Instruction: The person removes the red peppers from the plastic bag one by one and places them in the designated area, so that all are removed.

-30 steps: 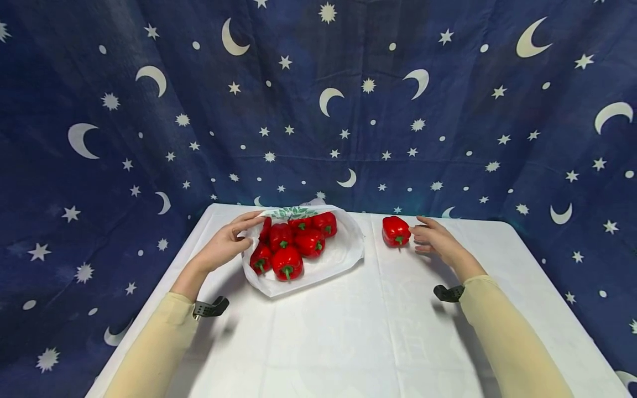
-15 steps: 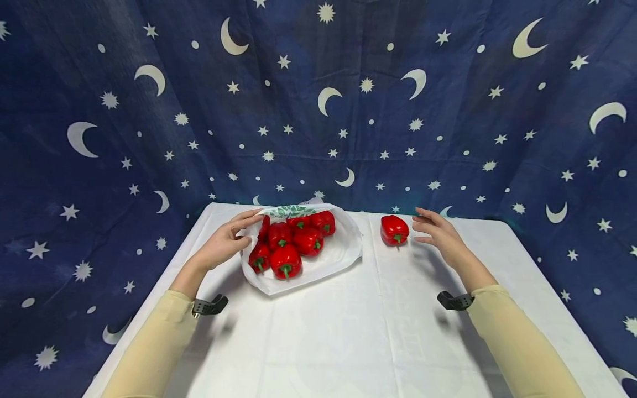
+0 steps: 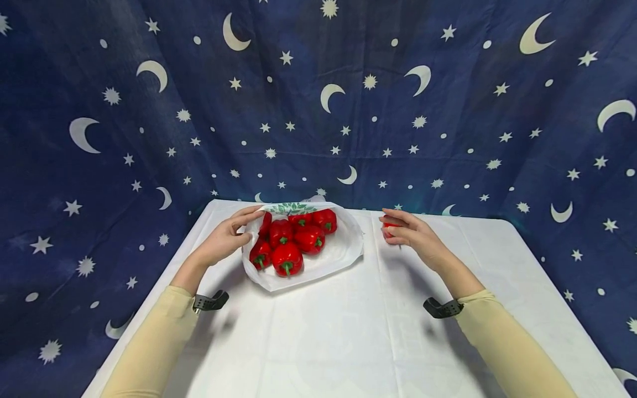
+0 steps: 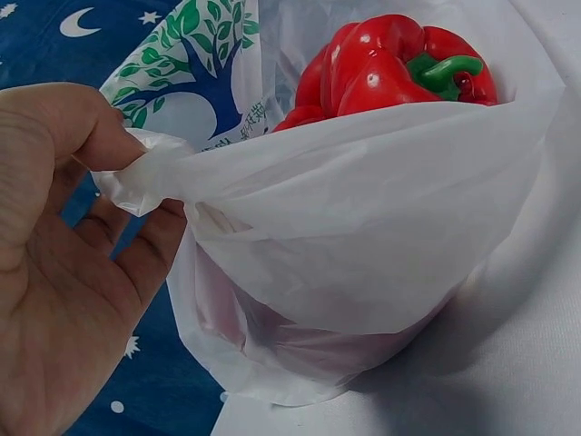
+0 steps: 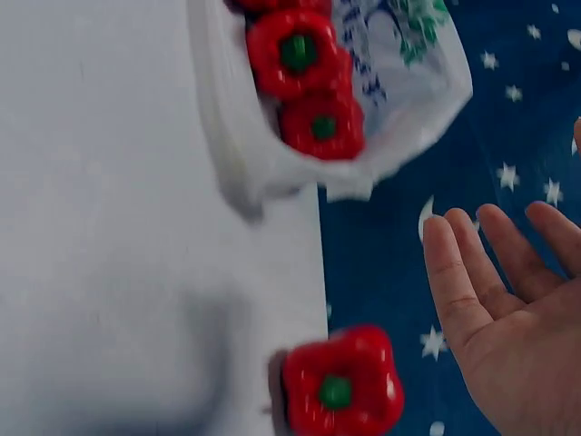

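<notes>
My left hand (image 3: 224, 240) pinches the left rim of a white plastic bag (image 3: 343, 260) between thumb and fingers. In the left wrist view a bunched bit of the bag (image 4: 150, 173) sits in that pinch. Several red bell peppers (image 3: 287, 260) with green stems lie inside, facing the wide mouth. One more red bell pepper (image 5: 340, 386) stands alone on the table, right of the bag. My right hand (image 3: 418, 237) hovers by it with fingers extended and holds nothing; in the head view it hides most of this pepper.
A white cloth covers the table (image 3: 323, 342). Behind its far edge hangs a dark blue curtain (image 3: 298, 110) with moons and stars. A green and blue tree print (image 4: 204, 73) marks the bag's far inner side.
My right hand first drew slightly away from the lone bell pepper, then moved left over it. My left hand keeps its hold on the bag; the bell peppers stay put.
</notes>
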The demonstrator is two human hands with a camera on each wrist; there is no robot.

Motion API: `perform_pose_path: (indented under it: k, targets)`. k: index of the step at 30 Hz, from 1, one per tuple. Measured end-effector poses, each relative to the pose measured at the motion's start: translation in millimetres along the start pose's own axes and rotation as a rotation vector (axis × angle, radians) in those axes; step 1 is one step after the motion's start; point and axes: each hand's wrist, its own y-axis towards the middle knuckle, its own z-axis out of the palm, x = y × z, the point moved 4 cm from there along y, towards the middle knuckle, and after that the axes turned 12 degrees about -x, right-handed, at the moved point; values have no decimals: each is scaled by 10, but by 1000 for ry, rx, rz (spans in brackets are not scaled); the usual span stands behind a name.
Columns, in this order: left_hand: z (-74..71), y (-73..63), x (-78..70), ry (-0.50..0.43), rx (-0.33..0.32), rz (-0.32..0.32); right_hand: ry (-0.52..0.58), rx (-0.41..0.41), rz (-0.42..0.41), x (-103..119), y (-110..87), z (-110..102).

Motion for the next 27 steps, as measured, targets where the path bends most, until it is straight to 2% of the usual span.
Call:
perform_pose_path:
  k: [7, 14, 21, 27]
  targets:
    - [-20, 20, -1, -11, -2, -16, -16, 129, -27, -18, -20, 361]
    - [-30, 114, -51, 7, -10, 34, -83, 225, 6, -96, 19, 760]
    - [-42, 196, -48, -14, -31, 4, -171, 217, -40, -229, 174, 1137]
    - [-36, 246, -19, -35, -46, -30, -223, 164, -97, -333, 323, 1315]
